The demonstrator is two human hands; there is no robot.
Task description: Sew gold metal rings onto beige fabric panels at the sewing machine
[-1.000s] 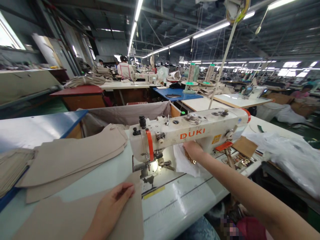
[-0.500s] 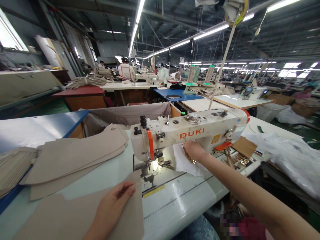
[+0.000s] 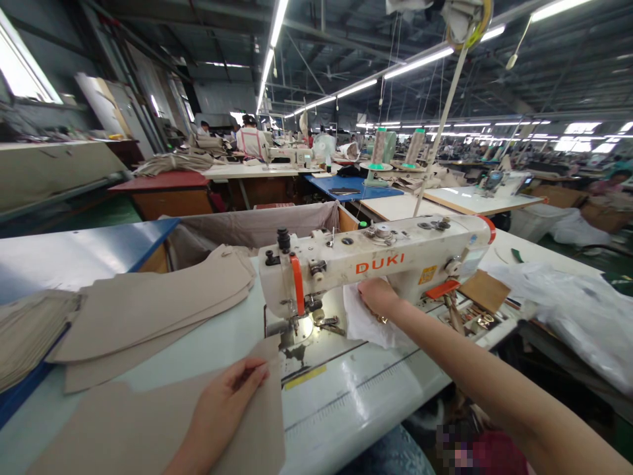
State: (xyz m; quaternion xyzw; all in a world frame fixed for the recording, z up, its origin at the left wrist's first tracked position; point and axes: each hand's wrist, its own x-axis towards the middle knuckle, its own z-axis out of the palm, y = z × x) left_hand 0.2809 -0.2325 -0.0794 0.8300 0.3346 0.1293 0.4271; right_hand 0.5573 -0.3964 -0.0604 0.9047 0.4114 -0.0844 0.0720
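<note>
A flat beige fabric panel [image 3: 133, 422] lies on the table in front of the sewing machine [image 3: 376, 254]. Near its right edge, my left hand [image 3: 230, 396] pinches the panel between thumb and curled fingers, left of the needle area [image 3: 297, 323]. Under the machine's arm my right hand [image 3: 380, 298] reaches into a pile of small gold-coloured metal pieces [image 3: 380, 319] on a white plastic sheet or bag [image 3: 357, 320]. Its fingers are bent downward, with the tips partly hidden; what they grip cannot be made out.
Stacked beige panels [image 3: 158, 297] lie on the left of the table, with another pile [image 3: 34, 330] beyond. A brown square piece [image 3: 484, 290] and metal parts sit right of the machine. White plastic bags [image 3: 568, 310] lie farther right. A person [image 3: 251, 138] works in the background.
My right hand has shifted slightly left and now covers more of the gold-coloured pieces. My left hand stays on the panel.
</note>
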